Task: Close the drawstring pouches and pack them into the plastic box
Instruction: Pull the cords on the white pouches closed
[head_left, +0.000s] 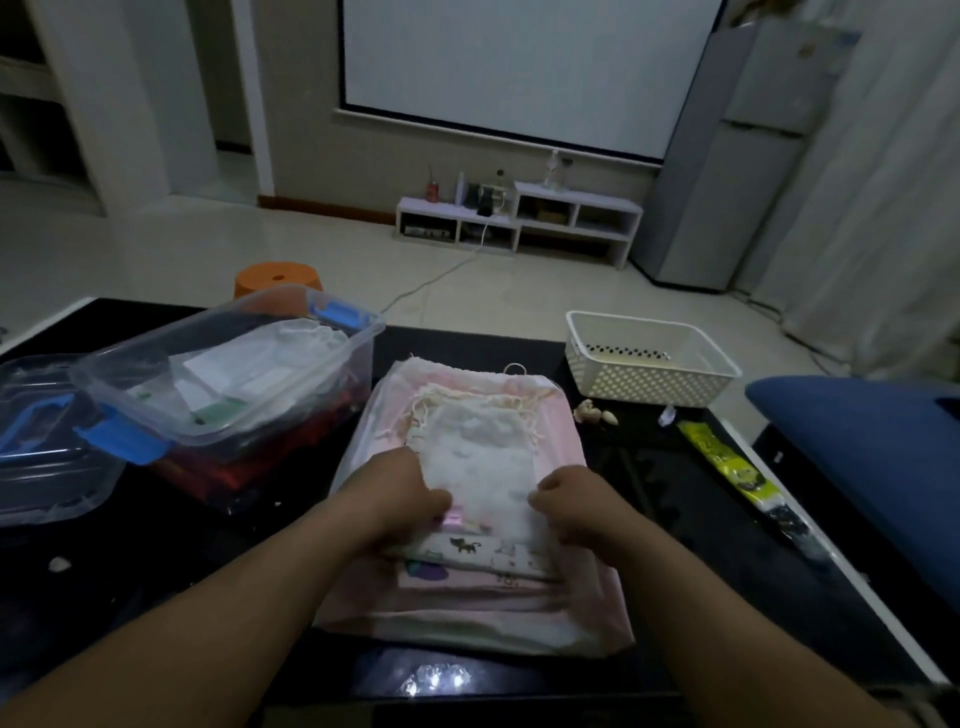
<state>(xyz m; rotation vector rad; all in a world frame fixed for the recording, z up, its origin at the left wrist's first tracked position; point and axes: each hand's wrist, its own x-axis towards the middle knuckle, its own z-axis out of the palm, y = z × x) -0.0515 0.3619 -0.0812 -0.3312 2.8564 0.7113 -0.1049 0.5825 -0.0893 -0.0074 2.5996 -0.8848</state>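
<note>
Right now both hands are curled on the top of a pile of pouches (467, 603) on the desk (675, 499). The left hand (402, 501) pinches the near left edge of the white pouch (478, 457), and the right hand (582, 509) pinches its near right edge. Beyond the left hand stands the clear plastic box (332, 364), open, with white pouches inside and its lid (41, 467) further left. Beyond the right hand sits a white basket (639, 384).
</note>
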